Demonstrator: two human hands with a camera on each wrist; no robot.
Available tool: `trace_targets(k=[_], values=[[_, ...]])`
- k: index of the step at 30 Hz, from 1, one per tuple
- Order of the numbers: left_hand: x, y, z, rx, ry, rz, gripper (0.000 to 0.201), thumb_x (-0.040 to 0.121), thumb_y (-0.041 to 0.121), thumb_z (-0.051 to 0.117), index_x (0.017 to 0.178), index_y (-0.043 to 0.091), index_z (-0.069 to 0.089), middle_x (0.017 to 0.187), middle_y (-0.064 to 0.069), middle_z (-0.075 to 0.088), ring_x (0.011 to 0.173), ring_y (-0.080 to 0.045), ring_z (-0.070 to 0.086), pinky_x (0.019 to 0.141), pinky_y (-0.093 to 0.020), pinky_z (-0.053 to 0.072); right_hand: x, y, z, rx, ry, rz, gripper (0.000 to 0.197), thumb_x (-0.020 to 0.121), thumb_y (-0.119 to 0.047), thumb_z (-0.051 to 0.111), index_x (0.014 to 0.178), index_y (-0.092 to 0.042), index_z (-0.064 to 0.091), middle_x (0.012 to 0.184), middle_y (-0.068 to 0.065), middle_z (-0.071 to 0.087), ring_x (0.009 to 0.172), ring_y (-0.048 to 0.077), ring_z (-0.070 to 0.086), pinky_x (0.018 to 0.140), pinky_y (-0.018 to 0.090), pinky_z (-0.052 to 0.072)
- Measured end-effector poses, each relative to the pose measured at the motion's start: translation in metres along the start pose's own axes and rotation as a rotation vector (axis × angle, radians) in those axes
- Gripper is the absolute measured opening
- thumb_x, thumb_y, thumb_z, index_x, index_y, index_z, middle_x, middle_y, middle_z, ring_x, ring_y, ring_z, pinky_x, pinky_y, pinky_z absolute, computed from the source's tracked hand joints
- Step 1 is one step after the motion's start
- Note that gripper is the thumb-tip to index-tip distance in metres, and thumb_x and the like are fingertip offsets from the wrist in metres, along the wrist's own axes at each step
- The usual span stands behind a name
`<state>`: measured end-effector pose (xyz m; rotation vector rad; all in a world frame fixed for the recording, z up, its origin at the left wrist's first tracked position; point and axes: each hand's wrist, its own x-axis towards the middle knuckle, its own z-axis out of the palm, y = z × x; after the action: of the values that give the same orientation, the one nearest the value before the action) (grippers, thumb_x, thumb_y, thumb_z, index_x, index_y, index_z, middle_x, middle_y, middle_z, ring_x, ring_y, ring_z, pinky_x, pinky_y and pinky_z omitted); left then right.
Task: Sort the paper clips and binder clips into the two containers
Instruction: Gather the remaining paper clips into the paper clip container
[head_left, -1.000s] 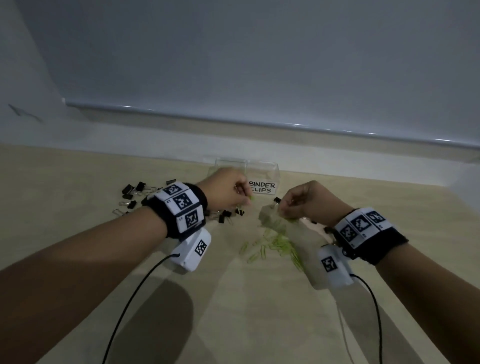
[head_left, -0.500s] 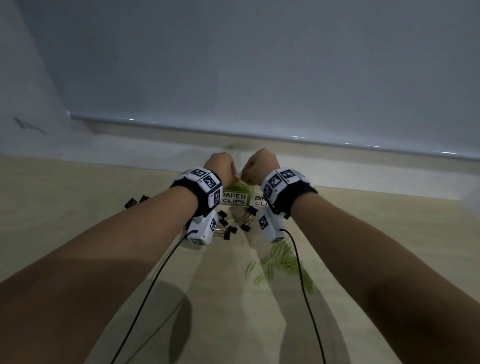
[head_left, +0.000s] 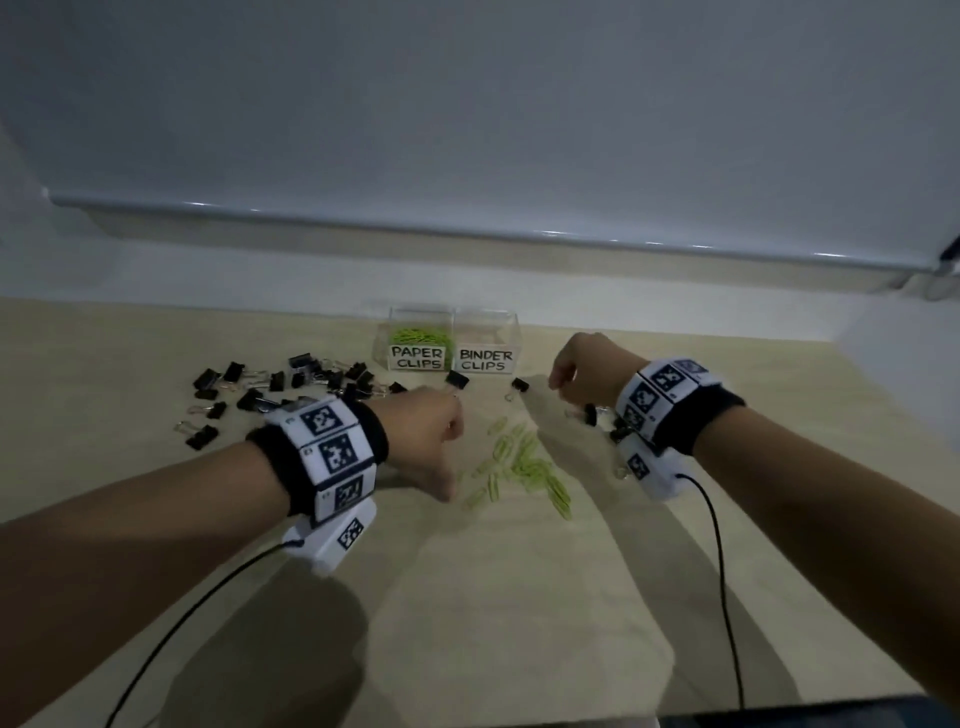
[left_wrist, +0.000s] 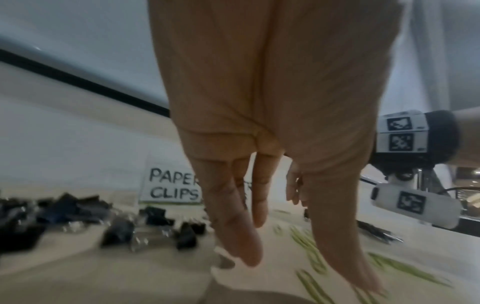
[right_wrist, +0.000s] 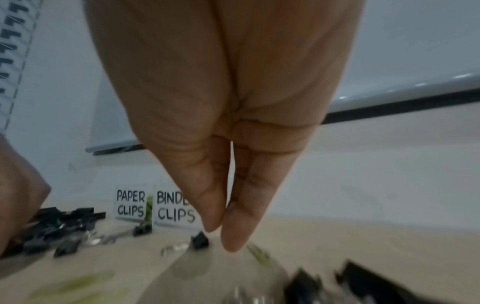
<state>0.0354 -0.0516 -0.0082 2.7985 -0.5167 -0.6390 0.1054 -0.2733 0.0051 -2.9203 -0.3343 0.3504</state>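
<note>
Two clear containers stand at the back of the table: the PAPER CLIPS box (head_left: 418, 358) holds green paper clips, and the BINDER CLIPS box (head_left: 485, 360) stands on its right. A loose pile of green paper clips (head_left: 524, 462) lies in front of them. Black binder clips (head_left: 291, 379) are scattered to the left, with a few more (head_left: 589, 414) under my right wrist. My left hand (head_left: 431, 447) hovers at the pile's left edge, its fingers (left_wrist: 233, 236) hanging straight and empty. My right hand (head_left: 571, 374) hovers right of the boxes, its fingers (right_wrist: 241, 226) pointing down with nothing between them.
A single binder clip (head_left: 457, 379) lies just in front of the boxes, another (head_left: 519, 384) a little to its right. The wooden table (head_left: 493, 597) runs to a white wall with a grey ledge (head_left: 467, 228). Cables trail from both wrist cameras.
Both hands have come back from above the containers and moved apart. The left is now low over the green paper clips, and the right is out near the binder clips on the right.
</note>
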Motion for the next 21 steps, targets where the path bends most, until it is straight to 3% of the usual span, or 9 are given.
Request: trace_targets(k=[2, 4, 8, 12, 14, 18, 21], values=[[0.002, 0.008, 0.014, 0.042, -0.015, -0.029, 0.067, 0.064, 0.040, 0.085, 0.118, 0.019, 0.050, 0.102, 0.005, 0.049, 0.086, -0.013, 0.049, 0.069, -0.024, 0.041, -0.006, 0.003, 0.012, 0.033, 0.014, -0.028, 0.022, 0.084, -0.005, 0.060, 0.102, -0.009, 0.073, 0.103, 0.008, 0.072, 0.091, 0.020, 0.068, 0.079, 0.025, 0.052], [0.007, 0.015, 0.021, 0.012, 0.028, -0.024, 0.066, 0.068, 0.035, 0.084, 0.121, 0.013, 0.051, 0.115, -0.003, 0.053, 0.094, -0.018, 0.051, 0.073, -0.025, 0.040, -0.011, -0.004, 0.022, 0.027, 0.019, -0.102, 0.024, 0.083, -0.005, 0.059, 0.102, -0.010, 0.073, 0.104, 0.007, 0.071, 0.092, 0.019, 0.066, 0.079, 0.024, 0.050], [0.013, 0.026, 0.022, -0.083, 0.124, -0.036, 0.050, 0.077, 0.023, 0.078, 0.118, 0.008, 0.055, 0.117, -0.009, 0.057, 0.105, -0.025, 0.055, 0.077, -0.028, 0.043, -0.023, -0.031, 0.038, -0.085, -0.047, -0.285, 0.024, 0.086, -0.012, 0.053, 0.099, -0.009, 0.073, 0.102, 0.011, 0.066, 0.091, 0.026, 0.063, 0.083, 0.038, 0.052], [0.020, 0.024, 0.024, -0.112, 0.176, -0.075, 0.059, 0.076, 0.025, 0.079, 0.126, 0.008, 0.053, 0.122, -0.010, 0.056, 0.109, -0.026, 0.056, 0.087, -0.031, 0.046, -0.041, -0.035, 0.039, -0.114, -0.121, -0.439, 0.024, 0.084, -0.005, 0.054, 0.097, -0.009, 0.074, 0.100, 0.013, 0.066, 0.089, 0.027, 0.062, 0.082, 0.039, 0.051], [0.021, 0.022, 0.023, -0.098, 0.178, -0.058, 0.064, 0.076, 0.027, 0.079, 0.130, 0.007, 0.050, 0.124, -0.011, 0.056, 0.112, -0.025, 0.055, 0.088, -0.029, 0.044, -0.036, -0.024, 0.033, -0.056, -0.096, -0.373, 0.031, 0.085, 0.000, 0.051, 0.099, -0.013, 0.075, 0.104, 0.008, 0.068, 0.093, 0.024, 0.064, 0.085, 0.036, 0.052], [0.020, 0.025, 0.021, -0.085, 0.133, 0.007, 0.053, 0.080, 0.020, 0.075, 0.125, -0.001, 0.057, 0.121, -0.013, 0.062, 0.110, -0.025, 0.059, 0.093, -0.032, 0.048, -0.003, 0.003, 0.019, -0.082, 0.077, -0.063, 0.037, 0.088, 0.004, 0.044, 0.113, -0.009, 0.068, 0.119, 0.010, 0.063, 0.106, 0.026, 0.060, 0.088, 0.031, 0.051], [0.015, 0.026, 0.024, -0.083, 0.125, 0.052, 0.047, 0.088, 0.016, 0.066, 0.133, 0.008, 0.054, 0.124, -0.007, 0.055, 0.115, -0.021, 0.054, 0.094, -0.026, 0.042, 0.001, 0.001, 0.020, -0.180, 0.009, 0.003, 0.029, 0.088, 0.004, 0.045, 0.113, 0.004, 0.060, 0.117, 0.016, 0.060, 0.107, 0.032, 0.059, 0.082, 0.032, 0.048]])
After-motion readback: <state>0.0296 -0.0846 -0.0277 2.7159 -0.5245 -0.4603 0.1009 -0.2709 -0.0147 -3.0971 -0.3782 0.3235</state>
